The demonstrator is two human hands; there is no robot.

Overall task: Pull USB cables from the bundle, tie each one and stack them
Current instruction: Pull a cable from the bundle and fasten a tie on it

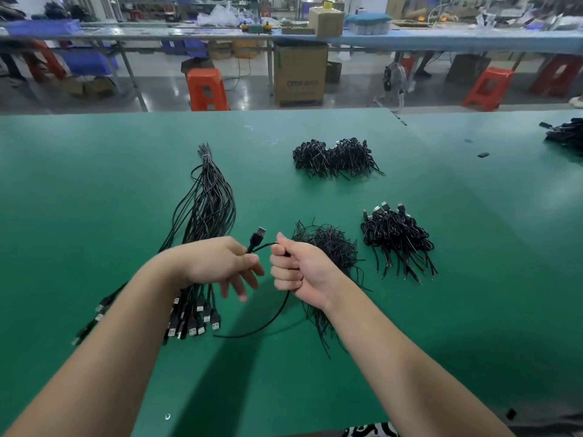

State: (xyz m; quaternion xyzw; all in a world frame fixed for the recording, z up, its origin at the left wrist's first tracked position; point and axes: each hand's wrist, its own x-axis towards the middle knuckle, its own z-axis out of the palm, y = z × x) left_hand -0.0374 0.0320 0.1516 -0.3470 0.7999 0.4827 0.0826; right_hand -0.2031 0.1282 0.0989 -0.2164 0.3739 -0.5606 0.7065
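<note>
A long bundle of black USB cables (208,203) lies on the green table (457,310), tied near its far end, with its plugs fanned out under my left forearm. My left hand (220,263) pinches one black USB cable (271,320) just below its plug, which points up. My right hand (296,269) grips the same cable in a fist a little to the right. The cable's loose tail curves down to the table between my arms. A stack of tied cables (397,238) lies right of my right hand.
A heap of thin black ties (328,247) sits behind my right hand. Another pile of tied cables (334,159) lies farther back. More black cables (564,134) are at the table's far right edge. Beyond the table are orange stools and cardboard boxes.
</note>
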